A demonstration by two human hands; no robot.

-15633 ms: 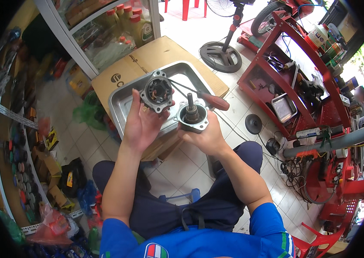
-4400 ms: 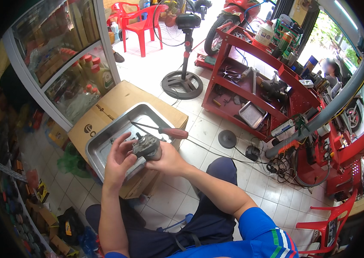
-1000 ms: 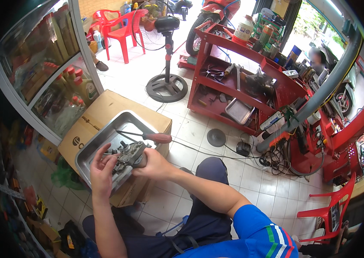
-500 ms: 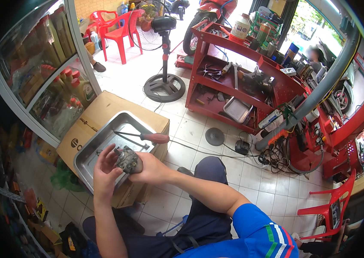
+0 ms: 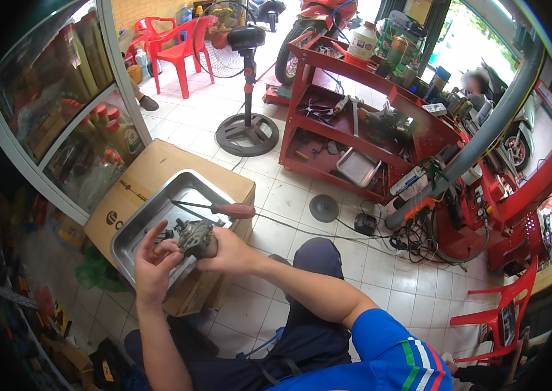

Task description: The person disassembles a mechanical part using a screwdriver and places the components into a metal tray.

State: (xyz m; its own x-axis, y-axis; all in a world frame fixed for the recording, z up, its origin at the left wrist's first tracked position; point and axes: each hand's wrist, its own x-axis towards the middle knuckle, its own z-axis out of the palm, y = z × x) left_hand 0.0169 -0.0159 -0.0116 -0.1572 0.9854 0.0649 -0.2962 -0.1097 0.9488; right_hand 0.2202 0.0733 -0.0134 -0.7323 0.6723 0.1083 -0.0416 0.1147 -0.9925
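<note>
My right hand [image 5: 230, 251] grips a small grey metal engine part [image 5: 196, 237], dark with grease, over the near edge of a shallow steel tray [image 5: 152, 212]. My left hand [image 5: 153, 264] is beside it on the left, fingertips touching the part's left side. A red-handled screwdriver [image 5: 220, 209] lies across the tray's right rim, just beyond the part. The tray rests on a brown cardboard box [image 5: 152, 171].
A glass cabinet of bottles [image 5: 74, 124] stands at left. A pedestal fan [image 5: 247, 124] is beyond the box. A red tool trolley [image 5: 367, 130] with tools and cables [image 5: 419, 234] fills the right. Red plastic chairs stand at back and lower right. A person sits far right.
The part stays held over the tray between both hands; my left fingers have shifted on its left side. My view has tilted slightly.
</note>
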